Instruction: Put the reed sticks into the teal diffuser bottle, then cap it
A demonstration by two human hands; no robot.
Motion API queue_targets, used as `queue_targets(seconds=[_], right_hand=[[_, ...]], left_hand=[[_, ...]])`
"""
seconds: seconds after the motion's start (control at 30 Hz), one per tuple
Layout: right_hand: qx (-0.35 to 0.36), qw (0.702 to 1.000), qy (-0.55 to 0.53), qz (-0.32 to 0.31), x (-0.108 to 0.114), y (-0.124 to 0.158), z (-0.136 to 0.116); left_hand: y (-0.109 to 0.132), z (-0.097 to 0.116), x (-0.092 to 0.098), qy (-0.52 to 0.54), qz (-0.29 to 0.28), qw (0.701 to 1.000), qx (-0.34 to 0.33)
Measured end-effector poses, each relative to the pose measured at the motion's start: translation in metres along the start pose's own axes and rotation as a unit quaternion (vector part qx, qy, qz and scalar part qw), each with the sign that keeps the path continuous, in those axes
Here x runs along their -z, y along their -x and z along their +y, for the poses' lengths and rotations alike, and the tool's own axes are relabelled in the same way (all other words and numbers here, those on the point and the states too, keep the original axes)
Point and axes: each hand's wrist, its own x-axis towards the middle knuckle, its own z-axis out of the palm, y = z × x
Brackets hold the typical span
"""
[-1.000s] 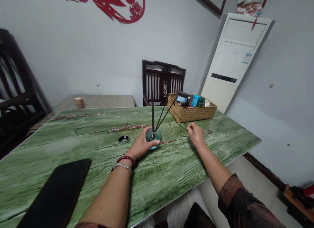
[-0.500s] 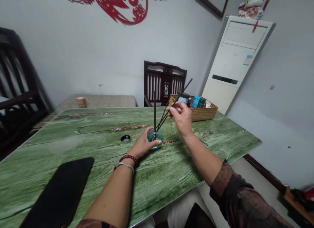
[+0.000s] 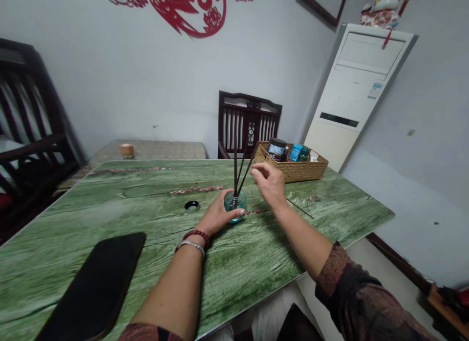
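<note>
My left hand [image 3: 222,211] is wrapped round a small blue-green glass reed diffuser bottle [image 3: 240,200] standing on the table. Several dark reed sticks [image 3: 235,160] rise from its neck, fanning slightly apart. To the right of them hovers my right hand [image 3: 271,183], fingers loosely bent and apart, holding nothing I can see; its fingertips are close beside the rightmost stick. Another dark stick [image 3: 302,210] lies on the table, partly behind my right wrist. A black ring-shaped cap [image 3: 191,206] rests left of the bottle.
A green wood-pattern table [image 3: 146,209] carries a black phone-like slab [image 3: 97,282] at front left. Behind my right hand stands a wicker basket [image 3: 306,172] with jars and bottles. A dark wooden chair [image 3: 250,121] is beyond the table; a small orange box [image 3: 126,150] sits farther left.
My right hand has let go of a stick, which has dropped lower among the others in the bottle. The hand has moved slightly down. My left hand keeps its hold.
</note>
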Motion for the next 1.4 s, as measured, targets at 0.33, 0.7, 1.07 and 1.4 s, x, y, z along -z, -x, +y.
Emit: queue_targets(seconds=[0.33, 0.7, 1.07, 1.4], right_hand=[[-0.150, 0.870, 0.467, -0.036, 0.099, 0.048, 0.111], [-0.129, 0.817, 0.538, -0.163, 0.084, 0.056, 0.111], [-0.098, 0.833, 0.515, -0.175, 0.081, 0.057, 0.102], [-0.066, 0.989, -0.111, 0.078, 0.071, 0.007, 0.040]], left_hand=[[0.000, -0.001, 0.000, -0.004, 0.003, 1.000, 0.001], [0.000, -0.001, 0.000, -0.024, 0.005, 1.000, 0.012], [-0.001, -0.005, 0.000, -0.015, -0.008, 1.000, 0.001], [0.000, 0.000, -0.001, -0.001, 0.003, 1.000, 0.009]])
